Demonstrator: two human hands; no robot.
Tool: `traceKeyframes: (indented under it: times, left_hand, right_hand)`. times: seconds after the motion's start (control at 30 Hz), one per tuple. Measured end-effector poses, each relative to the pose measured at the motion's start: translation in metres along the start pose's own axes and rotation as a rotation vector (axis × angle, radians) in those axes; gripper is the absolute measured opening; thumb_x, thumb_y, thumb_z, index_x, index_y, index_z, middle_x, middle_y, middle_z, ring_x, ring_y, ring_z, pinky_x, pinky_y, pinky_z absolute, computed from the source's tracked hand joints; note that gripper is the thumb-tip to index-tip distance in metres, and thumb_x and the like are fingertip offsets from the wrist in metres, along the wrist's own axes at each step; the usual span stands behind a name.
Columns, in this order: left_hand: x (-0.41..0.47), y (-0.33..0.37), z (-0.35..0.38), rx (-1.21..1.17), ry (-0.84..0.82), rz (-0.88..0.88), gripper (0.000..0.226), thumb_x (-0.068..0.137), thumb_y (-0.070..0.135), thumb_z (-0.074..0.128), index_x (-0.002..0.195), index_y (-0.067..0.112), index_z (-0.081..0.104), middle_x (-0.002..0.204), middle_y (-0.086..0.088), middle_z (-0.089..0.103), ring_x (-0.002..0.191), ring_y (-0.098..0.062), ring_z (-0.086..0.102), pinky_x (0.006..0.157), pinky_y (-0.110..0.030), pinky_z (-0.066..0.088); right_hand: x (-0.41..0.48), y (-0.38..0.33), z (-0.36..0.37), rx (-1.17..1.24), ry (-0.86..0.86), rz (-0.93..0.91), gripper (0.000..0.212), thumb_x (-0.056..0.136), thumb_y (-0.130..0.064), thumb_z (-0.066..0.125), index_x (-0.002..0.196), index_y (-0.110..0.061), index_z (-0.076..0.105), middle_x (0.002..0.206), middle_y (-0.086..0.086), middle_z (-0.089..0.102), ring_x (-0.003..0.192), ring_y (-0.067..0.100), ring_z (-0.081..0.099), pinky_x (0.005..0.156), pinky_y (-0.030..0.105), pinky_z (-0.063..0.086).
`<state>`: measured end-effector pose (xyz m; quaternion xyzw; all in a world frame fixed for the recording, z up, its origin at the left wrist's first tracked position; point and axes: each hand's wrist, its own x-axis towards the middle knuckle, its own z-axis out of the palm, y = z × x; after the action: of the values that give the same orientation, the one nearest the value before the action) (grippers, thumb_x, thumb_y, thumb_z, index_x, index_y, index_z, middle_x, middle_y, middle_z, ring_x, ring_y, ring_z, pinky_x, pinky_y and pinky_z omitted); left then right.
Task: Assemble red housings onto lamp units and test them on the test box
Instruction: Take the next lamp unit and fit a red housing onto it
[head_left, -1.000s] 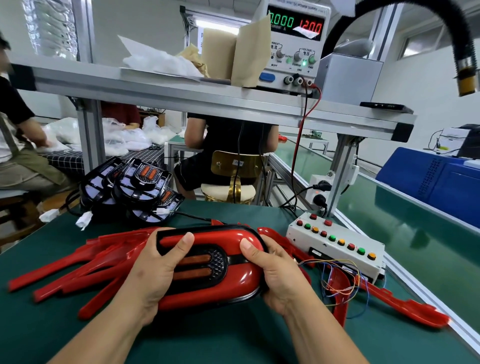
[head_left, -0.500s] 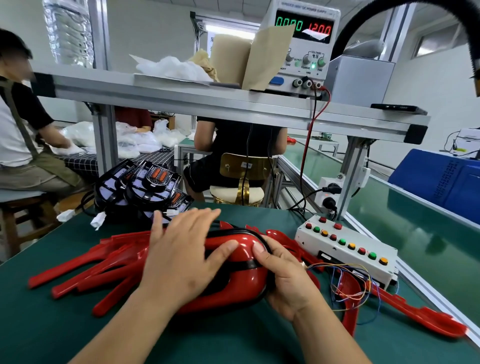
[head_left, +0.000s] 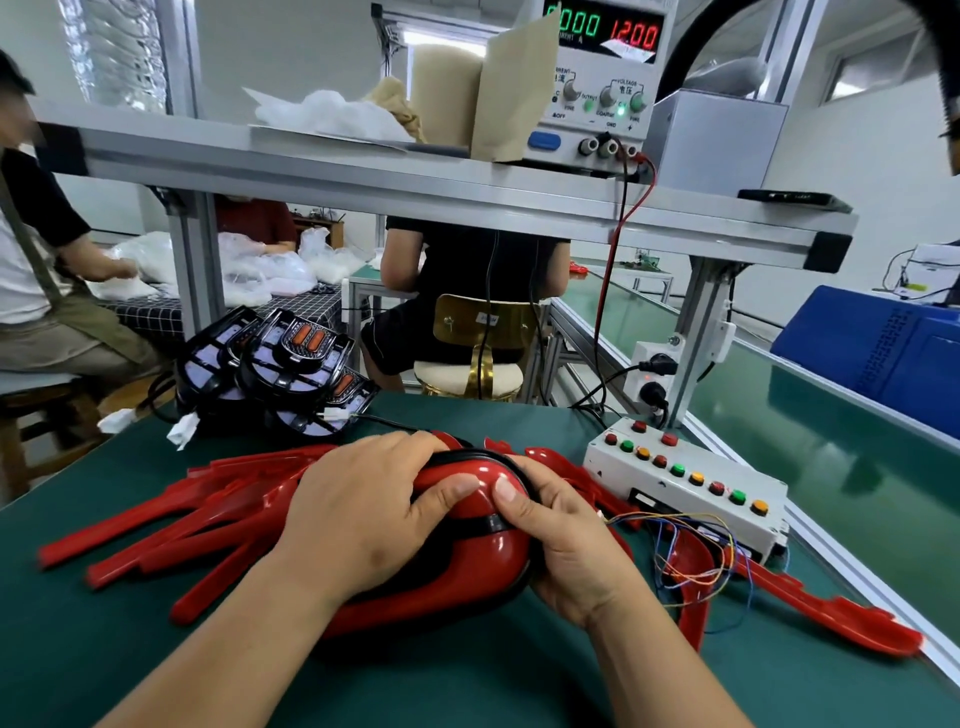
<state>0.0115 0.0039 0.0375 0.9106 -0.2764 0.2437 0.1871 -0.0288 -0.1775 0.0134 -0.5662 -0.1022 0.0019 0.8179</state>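
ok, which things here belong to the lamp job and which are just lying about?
Job: red housing gripped by left hand and right hand; spare red housings; black lamp units; test box; power supply.
Lying about: brown paper bag; white plastic wrap; flat black device.

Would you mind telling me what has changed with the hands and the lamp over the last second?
The left hand slid from the left end of the lamp assembly up over its face and now covers it, thumb beside the other thumb. The right hand kept its grip on the right end. The loose red housings, black lamp units and test box stayed put.
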Motion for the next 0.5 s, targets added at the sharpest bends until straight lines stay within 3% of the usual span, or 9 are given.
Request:
traceKeyframes:
  times: [0.13, 0.23, 0.37, 0.43, 0.5]
  left_hand:
    - [0.002, -0.004, -0.001, -0.013, -0.036, 0.018, 0.090, 0.069, 0.085, -0.005, 0.127, 0.043, 0.050, 0.111, 0.021, 0.061, 0.107, -0.003, 0.056, 0.080, -0.025, 0.045]
    - [0.002, -0.004, -0.001, 0.002, -0.039, 0.005, 0.094, 0.066, 0.090, -0.003, 0.128, 0.045, 0.051, 0.112, 0.023, 0.061, 0.108, -0.001, 0.055, 0.077, -0.021, 0.041]
    - [-0.003, -0.027, -0.006, -0.057, -0.055, -0.027, 0.093, 0.062, 0.097, 0.028, 0.136, 0.044, 0.048, 0.121, 0.028, 0.052, 0.113, -0.001, 0.049, 0.092, -0.025, 0.039]
    - [-0.010, -0.050, -0.008, -0.194, -0.092, -0.067, 0.070, 0.067, 0.085, 0.050, 0.128, 0.053, 0.048, 0.123, 0.033, 0.048, 0.115, 0.003, 0.048, 0.094, -0.019, 0.039]
    - [-0.016, -0.064, -0.007, -0.425, -0.107, -0.105, 0.040, 0.075, 0.058, 0.066, 0.112, 0.060, 0.051, 0.114, 0.033, 0.059, 0.109, 0.009, 0.054, 0.085, -0.005, 0.040]
  right_hand:
    - [0.001, 0.001, -0.003, 0.004, -0.036, 0.019, 0.051, 0.076, -0.022, 0.077, 0.121, -0.002, 0.063, 0.118, 0.030, 0.063, 0.100, 0.036, 0.066, 0.088, 0.043, 0.056]
    - [0.002, 0.004, -0.004, 0.013, -0.046, 0.027, 0.046, 0.078, -0.022, 0.077, 0.119, -0.003, 0.065, 0.115, 0.027, 0.066, 0.099, 0.035, 0.067, 0.086, 0.042, 0.057]
    - [0.004, 0.006, -0.010, 0.047, 0.032, 0.039, 0.046, 0.078, -0.024, 0.075, 0.118, -0.003, 0.066, 0.109, 0.025, 0.068, 0.093, 0.034, 0.068, 0.084, 0.045, 0.056]
    - [0.005, 0.008, -0.014, 0.085, 0.091, 0.033, 0.036, 0.081, -0.020, 0.072, 0.112, -0.002, 0.070, 0.101, 0.023, 0.070, 0.085, 0.032, 0.070, 0.080, 0.044, 0.057]
    - [0.005, 0.011, -0.016, 0.123, 0.114, 0.036, 0.027, 0.086, -0.016, 0.066, 0.108, -0.001, 0.071, 0.098, 0.022, 0.072, 0.083, 0.031, 0.071, 0.076, 0.043, 0.059]
